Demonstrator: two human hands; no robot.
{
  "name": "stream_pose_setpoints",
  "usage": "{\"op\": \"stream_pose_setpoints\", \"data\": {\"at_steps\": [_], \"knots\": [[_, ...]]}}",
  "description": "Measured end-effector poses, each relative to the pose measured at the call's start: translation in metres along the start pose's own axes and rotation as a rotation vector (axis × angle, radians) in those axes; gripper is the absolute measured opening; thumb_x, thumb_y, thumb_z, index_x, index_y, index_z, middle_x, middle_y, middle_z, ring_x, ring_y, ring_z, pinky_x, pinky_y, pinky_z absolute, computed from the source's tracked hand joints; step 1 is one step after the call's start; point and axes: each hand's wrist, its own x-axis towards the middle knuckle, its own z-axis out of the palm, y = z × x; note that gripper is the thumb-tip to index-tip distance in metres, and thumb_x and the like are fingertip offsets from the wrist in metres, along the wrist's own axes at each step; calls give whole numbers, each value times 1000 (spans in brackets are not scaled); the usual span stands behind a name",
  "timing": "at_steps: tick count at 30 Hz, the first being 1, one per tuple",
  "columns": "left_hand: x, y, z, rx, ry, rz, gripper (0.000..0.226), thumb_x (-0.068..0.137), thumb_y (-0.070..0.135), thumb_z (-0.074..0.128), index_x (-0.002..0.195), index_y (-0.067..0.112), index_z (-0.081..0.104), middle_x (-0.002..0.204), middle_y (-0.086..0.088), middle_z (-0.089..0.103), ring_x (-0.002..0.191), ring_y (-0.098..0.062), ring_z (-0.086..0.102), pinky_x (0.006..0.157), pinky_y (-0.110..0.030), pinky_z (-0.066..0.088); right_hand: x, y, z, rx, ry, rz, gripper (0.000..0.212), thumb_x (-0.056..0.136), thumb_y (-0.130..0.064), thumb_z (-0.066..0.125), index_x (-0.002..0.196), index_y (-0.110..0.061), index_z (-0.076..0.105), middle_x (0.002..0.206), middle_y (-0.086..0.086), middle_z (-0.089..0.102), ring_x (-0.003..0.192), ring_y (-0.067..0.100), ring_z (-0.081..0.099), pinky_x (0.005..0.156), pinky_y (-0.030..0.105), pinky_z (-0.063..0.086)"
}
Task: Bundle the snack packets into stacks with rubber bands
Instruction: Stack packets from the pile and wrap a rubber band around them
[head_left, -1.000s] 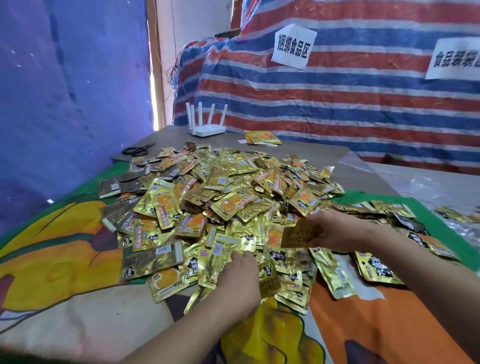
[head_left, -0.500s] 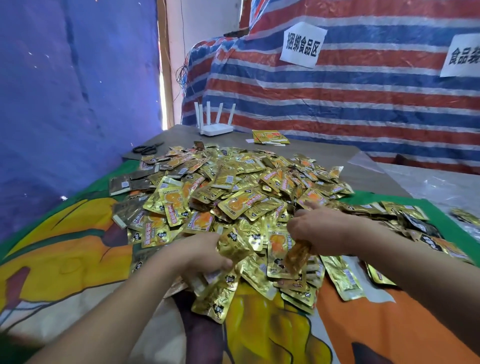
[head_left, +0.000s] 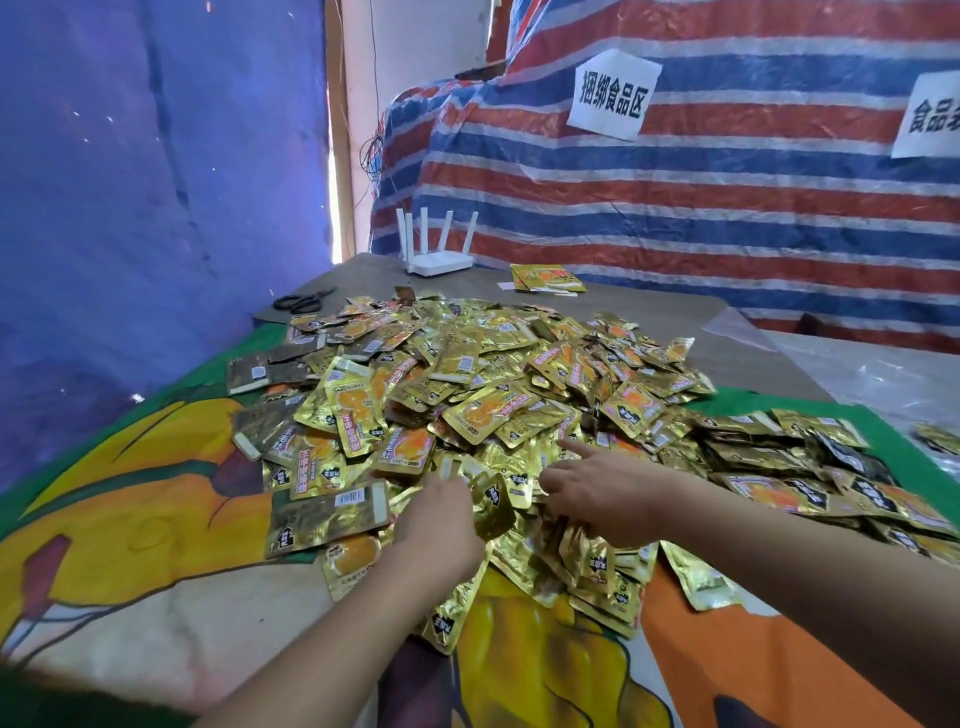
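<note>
head view: shiny gold snack packets heaped loose, unbundled

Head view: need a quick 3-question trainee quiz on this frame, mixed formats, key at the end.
1. True or false: the scissors lie on the pile of snack packets.
2. What white device stands at the table's far edge? A) router B) kettle C) fan
3. Fill in: the left hand and right hand both reach into the pile's ____ edge (near/far).

Key: 1 false, they lie apart from it on the table; 2 A, router; 3 near.
</note>
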Motion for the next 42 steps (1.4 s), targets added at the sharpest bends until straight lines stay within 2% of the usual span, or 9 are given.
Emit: {"op": "stream_pose_setpoints", "data": {"at_steps": [6,10,12,16,20,24,28,34,42], "knots": [[-9,-17,10,-394,109,13,96,80,36,79,151,26,14,155,-4,35,133,-27,47,99,-38,44,-33,3,17,125,159,101,25,99,-21,52,123,-18,48,115,1,51,99,20,52,98,38,39],[-11,-31,11,-635,22,-12,83,85,42,73,152,19,31,154,-4,39,137,-25,42,112,-41,36,-47,4,25,552,212,422,61,93,-26,66,144,-26,33,121,-3,57,110,19,53,88,26,34],[-14,-33,7,-792,4,-3,75,85,39,73,147,18,37,145,-3,51,129,-24,51,109,-48,41,-49,-1,27,916,305,576,67,89,-21,71,145,-30,35,114,-8,60,102,15,59,87,29,47],[-23,-24,-6,-1051,-39,39,70,80,38,75,139,19,43,118,2,69,105,-20,67,91,-48,55,-44,-25,22,1706,716,745,32,89,-9,71,116,-22,60,96,3,75,87,21,74,75,47,62],[-28,-7,-7,-1325,-131,141,44,85,27,70,124,18,49,98,4,75,88,-17,73,64,-31,59,-21,-61,14,1953,882,829,23,94,-14,66,114,-23,62,103,3,76,91,23,74,71,43,62],[-33,7,11,-1194,-76,243,34,93,22,65,117,40,48,107,10,72,98,-6,69,79,-26,58,0,-100,4,2035,950,788,15,101,-28,57,114,-29,63,108,-3,75,98,17,73,72,33,59],[-41,6,30,-1024,57,235,41,87,26,73,115,44,49,109,15,69,103,-3,65,92,-32,52,3,-126,7,1949,1084,829,42,81,-64,60,112,-36,63,112,-7,72,107,14,68,89,37,56],[-57,1,54,-1042,-42,250,55,90,12,65,123,47,38,112,22,64,98,16,58,76,-3,45,-1,-156,18,1887,1045,782,53,71,-39,79,118,-32,57,107,-20,72,99,0,69,76,11,52],[-70,-1,61,-1076,-50,396,70,81,8,64,135,40,33,118,31,60,111,4,60,87,-8,45,-9,-170,11,1792,1020,731,56,67,-44,78,113,-61,51,112,-23,68,105,-2,66,80,10,50]]}}
